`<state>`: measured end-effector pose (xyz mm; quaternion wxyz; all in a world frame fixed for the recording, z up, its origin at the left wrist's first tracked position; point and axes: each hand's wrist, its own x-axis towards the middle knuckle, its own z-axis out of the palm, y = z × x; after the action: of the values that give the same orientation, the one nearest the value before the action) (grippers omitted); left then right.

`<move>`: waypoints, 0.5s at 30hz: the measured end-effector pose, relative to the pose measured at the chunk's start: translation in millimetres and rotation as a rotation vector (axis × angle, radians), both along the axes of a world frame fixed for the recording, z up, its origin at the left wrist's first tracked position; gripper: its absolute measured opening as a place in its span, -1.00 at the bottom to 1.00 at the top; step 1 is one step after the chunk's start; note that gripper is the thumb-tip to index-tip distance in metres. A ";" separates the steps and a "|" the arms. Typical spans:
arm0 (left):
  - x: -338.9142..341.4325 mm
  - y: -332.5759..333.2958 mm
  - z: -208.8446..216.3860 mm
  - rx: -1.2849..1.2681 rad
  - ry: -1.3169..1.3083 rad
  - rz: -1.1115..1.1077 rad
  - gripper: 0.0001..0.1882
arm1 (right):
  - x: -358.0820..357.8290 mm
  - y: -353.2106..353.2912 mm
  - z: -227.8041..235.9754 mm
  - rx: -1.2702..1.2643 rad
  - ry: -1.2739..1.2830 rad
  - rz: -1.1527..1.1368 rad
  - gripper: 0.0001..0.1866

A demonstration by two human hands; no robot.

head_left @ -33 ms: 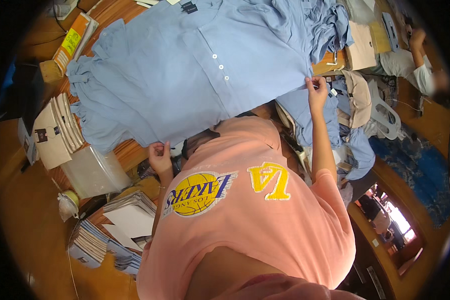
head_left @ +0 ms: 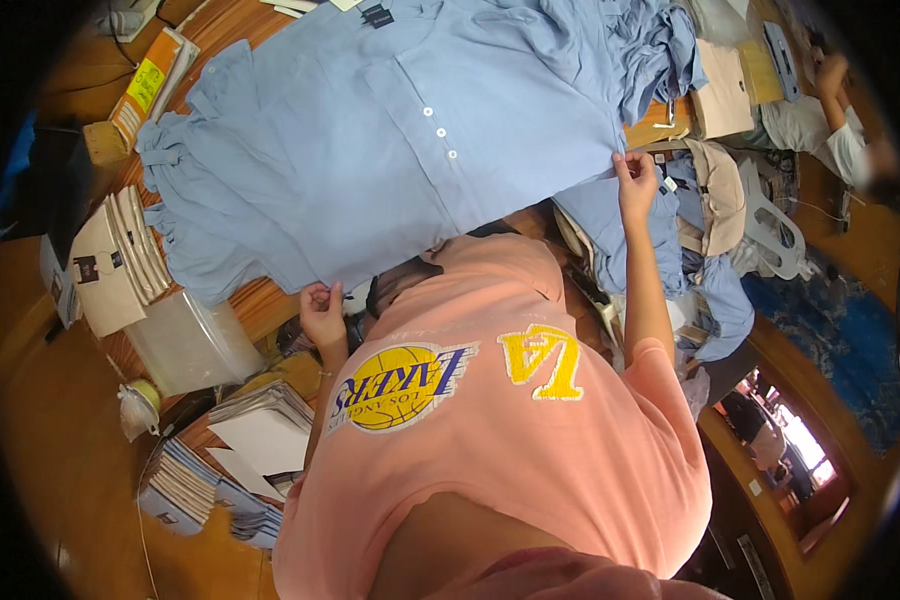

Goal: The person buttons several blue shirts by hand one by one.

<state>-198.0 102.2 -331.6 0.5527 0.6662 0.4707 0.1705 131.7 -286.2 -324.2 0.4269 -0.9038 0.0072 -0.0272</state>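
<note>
While fingers (head_left: pixel 623 168) pinch shirt (head_left: pixel 340 150), garments (head_left: pixel 722 205), plastic (head_left: pixel 192 343) nearby

Our left hand (head_left: pixel 322 315) and right hand (head_left: pixel 636 185) pinch the near hem of a light-blue button-front shirt (head_left: pixel 360 150) spread across the wooden worktop (head_left: pixel 258 308); to its left we see folded beige garments (head_left: pixel 105 270) beside clear plastic bags (head_left: pixel 188 345).

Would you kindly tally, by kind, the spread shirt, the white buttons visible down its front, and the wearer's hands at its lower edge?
Blue shirt: 1
White buttons: 3
Left hand and right hand: 2
Total: 6
</note>
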 end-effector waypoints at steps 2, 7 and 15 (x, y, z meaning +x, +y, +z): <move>-7.8 -1.7 -2.4 0.150 0.153 -0.164 -0.80 | 3.6 -6.3 -11.5 0.191 0.091 0.060 -0.80; 1.4 -3.1 23.4 0.078 0.000 0.018 -0.81 | -1.2 -5.9 37.1 0.586 0.194 0.056 -0.74; 132.2 -107.8 266.0 0.204 -0.761 0.140 -0.68 | -68.8 -213.9 225.0 1.223 -0.208 0.160 -0.79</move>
<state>-65.8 -5.7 -65.5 0.6058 0.5733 0.2572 0.4880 63.0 -500.0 -99.2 0.8663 -0.4861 -0.0878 -0.0742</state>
